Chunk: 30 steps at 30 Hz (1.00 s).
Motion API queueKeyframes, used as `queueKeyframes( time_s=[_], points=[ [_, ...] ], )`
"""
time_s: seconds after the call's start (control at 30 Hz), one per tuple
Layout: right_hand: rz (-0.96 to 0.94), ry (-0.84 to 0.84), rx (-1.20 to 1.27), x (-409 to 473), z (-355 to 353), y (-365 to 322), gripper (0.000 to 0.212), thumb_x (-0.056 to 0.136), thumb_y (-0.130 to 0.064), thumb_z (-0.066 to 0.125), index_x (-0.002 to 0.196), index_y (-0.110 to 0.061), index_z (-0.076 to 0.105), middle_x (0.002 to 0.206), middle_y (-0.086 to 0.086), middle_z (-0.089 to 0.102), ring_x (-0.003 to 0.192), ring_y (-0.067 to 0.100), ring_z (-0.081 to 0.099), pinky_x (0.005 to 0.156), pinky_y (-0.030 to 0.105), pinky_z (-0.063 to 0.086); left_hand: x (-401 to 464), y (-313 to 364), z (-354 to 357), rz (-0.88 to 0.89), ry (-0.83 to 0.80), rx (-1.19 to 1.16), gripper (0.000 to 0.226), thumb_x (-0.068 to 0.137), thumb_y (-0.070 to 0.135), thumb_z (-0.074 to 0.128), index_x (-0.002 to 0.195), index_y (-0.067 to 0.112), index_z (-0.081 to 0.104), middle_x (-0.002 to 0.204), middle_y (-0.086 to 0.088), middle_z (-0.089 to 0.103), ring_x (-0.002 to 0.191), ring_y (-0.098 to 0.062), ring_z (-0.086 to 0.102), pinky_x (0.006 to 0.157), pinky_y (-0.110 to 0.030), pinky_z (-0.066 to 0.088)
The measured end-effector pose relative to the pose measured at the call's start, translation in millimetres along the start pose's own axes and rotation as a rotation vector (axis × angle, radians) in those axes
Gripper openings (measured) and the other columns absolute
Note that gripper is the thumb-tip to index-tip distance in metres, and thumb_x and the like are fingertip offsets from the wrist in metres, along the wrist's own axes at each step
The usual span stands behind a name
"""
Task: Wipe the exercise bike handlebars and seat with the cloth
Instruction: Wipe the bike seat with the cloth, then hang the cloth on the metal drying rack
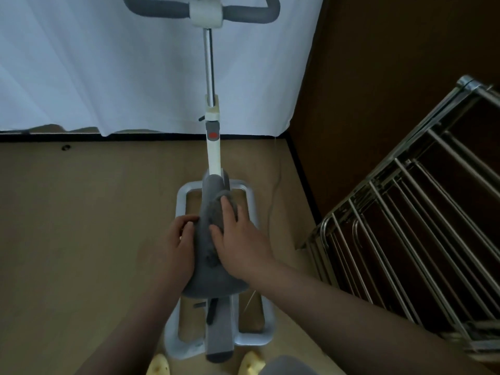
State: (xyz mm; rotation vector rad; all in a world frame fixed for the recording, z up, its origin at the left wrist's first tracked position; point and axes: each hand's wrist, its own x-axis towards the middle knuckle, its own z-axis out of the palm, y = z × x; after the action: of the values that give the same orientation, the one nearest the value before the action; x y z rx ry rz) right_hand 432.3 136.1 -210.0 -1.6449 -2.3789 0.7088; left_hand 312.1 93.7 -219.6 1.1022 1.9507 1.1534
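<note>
Flatly, right hand point(238, 239) presses cloth point(220, 212) onto seat point(208, 282).

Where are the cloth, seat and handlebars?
cloth point(219, 212): head view, fuzzy patch beyond the right hand's fingers.
seat point(201, 266): head view, bare strip between the hands.
handlebars point(159, 9): head view, left grey bar.

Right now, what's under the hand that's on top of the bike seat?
Under the right hand lies a fuzzy grey cloth, pressed flat on the grey bike seat. The hand covers most of the cloth, so its full shape stays hidden. The left hand touches the seat's side.
</note>
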Motion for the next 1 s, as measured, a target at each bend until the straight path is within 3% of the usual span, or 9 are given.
queueKeyframes(
  time_s=[0.1, 0.2, 0.33, 0.43, 0.5, 0.6, 0.77, 0.9, 1.0],
  points=[
    [0.172, 0.037, 0.159, 24.0, -0.4, 1.4, 0.061, 0.100, -0.047, 0.028, 0.151, -0.020, 0.009, 0.148, 0.012, 0.036, 0.110, 0.029, 0.057, 0.086, 0.044, 0.051, -1.0, 1.9, 0.0, -0.017, 0.022, -0.009, 0.025, 0.100, 0.015, 0.040, 0.105, 0.020, 0.063, 0.087, 0.013, 0.060, 0.075, 0.003, 0.053, 0.058, -0.001, 0.035],
    [0.100, 0.083, 0.207, 6.7, 1.6, 3.0, 0.063, 0.099, -0.049, 0.031, 0.151, -0.025, 0.008, 0.147, 0.007, 0.037, 0.109, 0.023, 0.057, 0.085, 0.041, 0.051, -2.6, 3.8, -3.1, -0.010, 0.011, 0.033, 0.024, 0.100, 0.017, 0.040, 0.104, 0.026, 0.062, 0.087, 0.013, 0.061, 0.072, 0.004, 0.054, 0.057, -0.002, 0.036],
    [0.009, 0.120, 0.310, -11.5, 5.0, 12.0, 0.060, 0.098, -0.049, 0.037, 0.151, -0.035, 0.011, 0.153, -0.008, 0.028, 0.130, 0.013, 0.042, 0.100, 0.034, 0.044, -1.8, -2.4, -4.9, 0.006, -0.011, 0.111, 0.023, 0.099, 0.025, 0.040, 0.104, 0.035, 0.060, 0.086, 0.017, 0.062, 0.076, 0.003, 0.057, 0.060, -0.015, 0.037],
    [0.071, 0.222, 0.422, -15.3, 9.7, 10.6, 0.069, 0.093, -0.050, 0.050, 0.149, -0.041, 0.011, 0.144, -0.018, 0.040, 0.122, 0.004, 0.049, 0.096, 0.029, 0.048, -0.4, -4.8, -6.0, 0.018, -0.046, 0.103, 0.025, 0.099, 0.025, 0.040, 0.112, 0.031, 0.060, 0.097, 0.012, 0.064, 0.084, -0.002, 0.058, 0.063, -0.018, 0.038],
    [0.132, 0.318, 0.532, -18.5, 11.6, 7.5, 0.075, 0.087, -0.048, 0.062, 0.147, -0.037, 0.018, 0.130, -0.024, 0.047, 0.110, -0.004, 0.051, 0.091, 0.023, 0.049, -0.9, -4.2, -7.6, 0.033, -0.071, 0.121, 0.025, 0.099, 0.024, 0.040, 0.116, 0.029, 0.059, 0.103, 0.010, 0.063, 0.087, -0.003, 0.057, 0.064, -0.015, 0.037],
    [0.223, 0.409, 0.581, -23.1, 13.5, 2.3, 0.063, 0.079, -0.048, 0.071, 0.132, -0.038, 0.039, 0.123, -0.023, 0.055, 0.107, -0.002, 0.056, 0.089, 0.029, 0.053, -0.6, -7.0, -10.5, 0.063, -0.153, 0.107, 0.027, 0.099, 0.027, 0.041, 0.123, 0.026, 0.054, 0.112, 0.008, 0.061, 0.097, -0.010, 0.058, 0.076, -0.024, 0.046],
    [0.377, 0.407, 0.634, -30.6, 4.7, -10.7, 0.044, 0.086, -0.045, 0.065, 0.126, -0.034, 0.050, 0.116, -0.015, 0.061, 0.107, 0.007, 0.058, 0.090, 0.029, 0.051, 7.6, -12.4, -23.6, 0.161, -0.360, 0.146, 0.037, 0.099, 0.030, 0.041, 0.134, 0.019, 0.043, 0.127, 0.004, 0.048, 0.111, -0.012, 0.051, 0.095, -0.033, 0.044],
    [0.423, 0.434, 0.604, -40.4, -9.8, -19.6, 0.031, 0.094, -0.034, 0.056, 0.123, -0.027, 0.047, 0.110, -0.009, 0.060, 0.100, 0.010, 0.059, 0.081, 0.023, 0.049, 18.0, -4.7, -33.0, 0.413, -0.415, 0.172, 0.026, 0.097, 0.025, 0.046, 0.123, 0.025, 0.051, 0.121, 0.007, 0.050, 0.107, -0.006, 0.046, 0.090, -0.024, 0.036],
    [0.438, 0.500, 0.539, -51.9, -21.9, -23.4, 0.021, 0.100, -0.032, 0.045, 0.120, -0.027, 0.046, 0.104, -0.004, 0.062, 0.094, 0.014, 0.062, 0.081, 0.035, 0.054, 25.3, 18.1, -28.0, 0.576, -0.499, 0.150, 0.022, 0.097, 0.023, 0.046, 0.118, 0.027, 0.052, 0.116, 0.011, 0.049, 0.107, -0.003, 0.045, 0.089, -0.021, 0.035]
  ],
)
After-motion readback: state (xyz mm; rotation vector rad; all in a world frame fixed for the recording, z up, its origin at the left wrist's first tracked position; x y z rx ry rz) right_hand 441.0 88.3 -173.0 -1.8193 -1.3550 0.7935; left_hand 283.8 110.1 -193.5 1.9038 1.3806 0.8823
